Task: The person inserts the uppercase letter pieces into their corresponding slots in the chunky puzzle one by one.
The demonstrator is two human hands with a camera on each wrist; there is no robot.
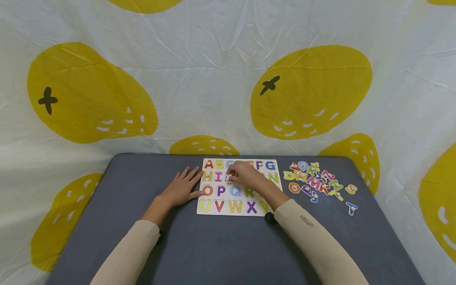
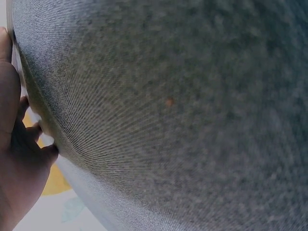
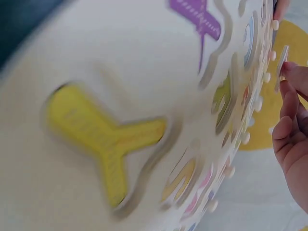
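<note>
A white alphabet puzzle board (image 1: 228,198) with rows of coloured letters lies on the table. Over its second row, near the pink letter I (image 1: 218,177), my right hand (image 1: 249,176) pinches a letter piece (image 3: 282,67) between thumb and fingers. That piece appears edge-on in the right wrist view, so its letter cannot be read. My left hand (image 1: 181,187) rests at the board's left edge, fingers spread, thumb by the orange O (image 1: 207,190). Only part of the left hand shows in the left wrist view. The right hand and forearm hide some middle letters.
Several loose letter pieces lie in a pile right of the board, among them an orange O (image 1: 294,187). A blue T piece (image 1: 351,208) lies apart, nearer the front. Behind the grey table (image 1: 213,249) hangs a white curtain (image 1: 206,91) with yellow fruit shapes.
</note>
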